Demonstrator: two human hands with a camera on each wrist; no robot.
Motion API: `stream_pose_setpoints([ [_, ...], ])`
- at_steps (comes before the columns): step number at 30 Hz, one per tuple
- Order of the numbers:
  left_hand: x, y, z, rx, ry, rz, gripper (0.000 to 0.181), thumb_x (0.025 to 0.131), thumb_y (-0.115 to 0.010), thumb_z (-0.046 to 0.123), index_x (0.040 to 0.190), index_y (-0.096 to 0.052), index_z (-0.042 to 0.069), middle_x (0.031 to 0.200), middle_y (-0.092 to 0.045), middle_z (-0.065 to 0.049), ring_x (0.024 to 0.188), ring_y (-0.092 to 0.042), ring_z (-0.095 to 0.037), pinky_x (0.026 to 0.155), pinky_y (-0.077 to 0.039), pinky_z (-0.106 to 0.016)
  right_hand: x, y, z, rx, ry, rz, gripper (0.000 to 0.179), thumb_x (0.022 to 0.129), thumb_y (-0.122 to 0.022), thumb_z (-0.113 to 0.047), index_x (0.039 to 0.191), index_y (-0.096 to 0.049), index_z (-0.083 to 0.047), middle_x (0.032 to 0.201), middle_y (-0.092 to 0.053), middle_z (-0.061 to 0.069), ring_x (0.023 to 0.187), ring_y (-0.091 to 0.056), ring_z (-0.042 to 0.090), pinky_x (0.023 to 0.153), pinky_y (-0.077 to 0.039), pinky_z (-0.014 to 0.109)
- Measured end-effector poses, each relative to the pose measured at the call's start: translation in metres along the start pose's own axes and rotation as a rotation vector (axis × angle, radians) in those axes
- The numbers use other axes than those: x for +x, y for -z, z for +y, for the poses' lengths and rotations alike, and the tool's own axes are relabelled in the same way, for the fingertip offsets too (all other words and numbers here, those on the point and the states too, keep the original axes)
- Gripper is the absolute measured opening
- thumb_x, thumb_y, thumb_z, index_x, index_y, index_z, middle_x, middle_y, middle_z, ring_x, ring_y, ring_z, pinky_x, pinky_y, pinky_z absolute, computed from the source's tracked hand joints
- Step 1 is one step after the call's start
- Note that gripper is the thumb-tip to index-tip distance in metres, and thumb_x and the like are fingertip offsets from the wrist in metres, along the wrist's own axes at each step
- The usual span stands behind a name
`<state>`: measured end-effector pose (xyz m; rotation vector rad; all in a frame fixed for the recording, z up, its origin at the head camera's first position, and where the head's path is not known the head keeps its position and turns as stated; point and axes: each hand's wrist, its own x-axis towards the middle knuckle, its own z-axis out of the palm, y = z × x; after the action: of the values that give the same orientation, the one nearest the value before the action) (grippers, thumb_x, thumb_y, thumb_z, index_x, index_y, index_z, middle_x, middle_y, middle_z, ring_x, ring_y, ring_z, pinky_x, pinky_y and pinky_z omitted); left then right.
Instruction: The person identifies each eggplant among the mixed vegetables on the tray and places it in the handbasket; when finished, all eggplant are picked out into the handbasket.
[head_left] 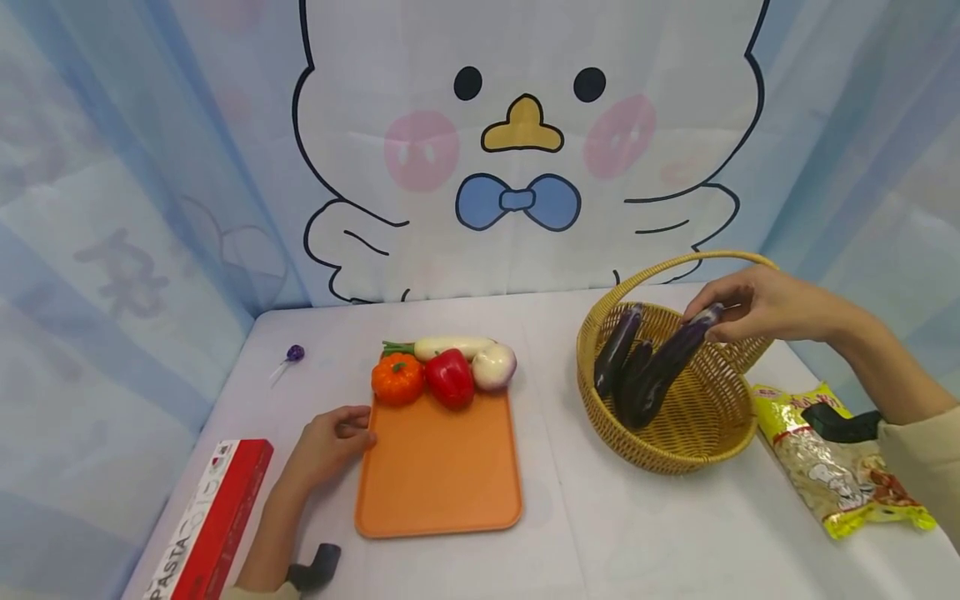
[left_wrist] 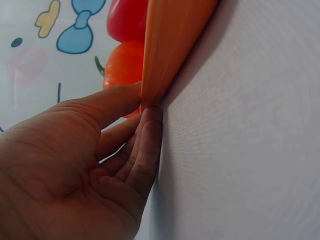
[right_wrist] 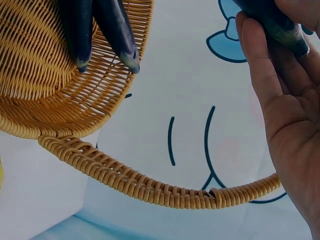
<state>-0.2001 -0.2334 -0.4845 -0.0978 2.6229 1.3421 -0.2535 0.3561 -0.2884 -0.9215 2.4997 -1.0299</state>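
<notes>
My right hand [head_left: 780, 304] grips the pale stem end of a long dark eggplant [head_left: 667, 371], which slants up out of the wicker basket [head_left: 705, 425]. In the right wrist view, two more eggplants [right_wrist: 115, 30] lie inside the basket. My left hand [head_left: 330, 446] pinches the left edge of an orange tray [head_left: 442, 479]; in the left wrist view its thumb and fingers [left_wrist: 147, 145] meet at the rim. Along the tray's far end sit an orange pumpkin [head_left: 397, 380], a red bell pepper [head_left: 450, 379], a purple-white turnip [head_left: 494, 367] and a white radish [head_left: 450, 346].
A yellow snack bag [head_left: 832, 467] lies right of the basket, under my right forearm. At the left are a red pasta box [head_left: 217, 525] and a purple lollipop [head_left: 295, 353]. The basket's tall handle [right_wrist: 165, 195] arches up behind. A printed curtain [head_left: 517, 258] backs the table.
</notes>
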Motion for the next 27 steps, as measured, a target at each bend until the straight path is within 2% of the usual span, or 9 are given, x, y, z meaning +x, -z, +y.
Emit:
stream_pose_setpoints([
  [13, 0.000, 0.001, 0.001, -0.014, 0.004, -0.005, 0.051, 0.090, -0.074, 0.026, 0.136, -0.058, 0.008, 0.115, -0.066, -0.006, 0.101, -0.066, -0.023, 0.091, -0.053, -0.041, 0.011, -0.004, 0.015, -0.145, -0.024, -0.071, 0.026, 0.090, -0.072, -0.007, 0.115, -0.070, -0.014, 0.104, -0.069, -0.001, 0.090, -0.068, 0.018, 0.078, -0.057, 0.030],
  [27, 0.000, 0.001, -0.001, -0.014, 0.001, -0.004, 0.053, 0.090, -0.074, 0.028, 0.137, -0.058, 0.010, 0.115, -0.066, -0.006, 0.103, -0.065, -0.024, 0.092, -0.053, -0.042, 0.023, -0.005, 0.034, -0.077, -0.039, -0.151, 0.026, 0.092, -0.071, -0.010, 0.118, -0.068, -0.008, 0.100, -0.069, 0.002, 0.083, -0.067, 0.022, 0.069, -0.057, 0.033],
])
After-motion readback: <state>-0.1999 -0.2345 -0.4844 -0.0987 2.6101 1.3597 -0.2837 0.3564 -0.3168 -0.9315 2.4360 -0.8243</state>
